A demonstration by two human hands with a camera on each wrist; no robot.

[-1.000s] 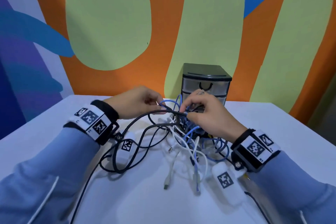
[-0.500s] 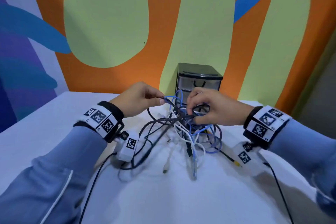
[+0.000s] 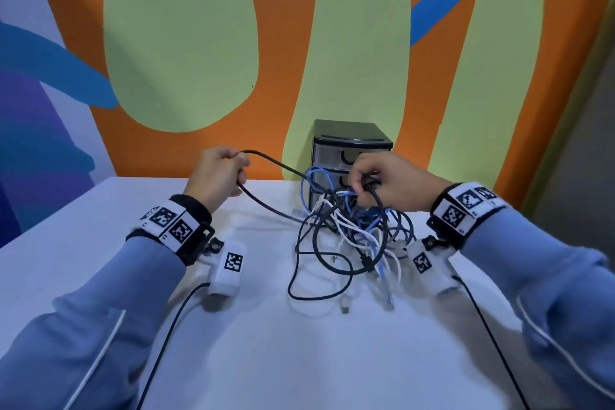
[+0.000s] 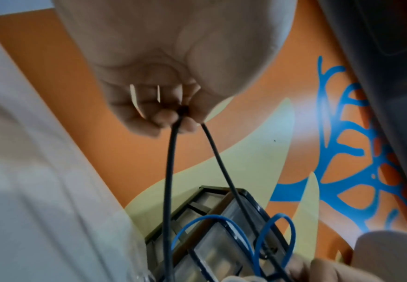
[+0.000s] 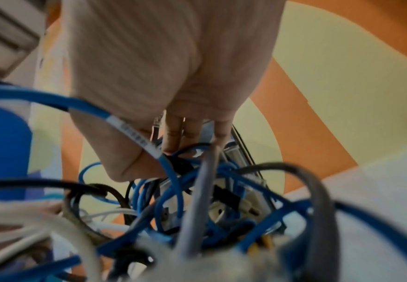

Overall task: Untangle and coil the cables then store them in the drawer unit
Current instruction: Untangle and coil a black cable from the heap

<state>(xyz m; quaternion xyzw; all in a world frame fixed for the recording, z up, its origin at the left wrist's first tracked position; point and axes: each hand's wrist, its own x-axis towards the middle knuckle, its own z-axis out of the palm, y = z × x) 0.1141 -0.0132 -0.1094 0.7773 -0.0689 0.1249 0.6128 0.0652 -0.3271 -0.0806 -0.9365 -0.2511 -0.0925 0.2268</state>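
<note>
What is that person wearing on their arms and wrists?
Both arms are in light blue sleeves with a thin white stripe. Each wrist carries a black strap with a white band printed with square black-and-white code markers. Under each wrist hangs a small white box, also bearing a marker, with a thin black lead trailing back towards the person.

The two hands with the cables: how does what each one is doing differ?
The left hand pinches a single black cable, drawn out to the side; the right hand grips the tangled bundle of blue, white and black cables. The left is off to the side of the drawer unit; the right is right in front of it. Both are raised off the table.
</note>
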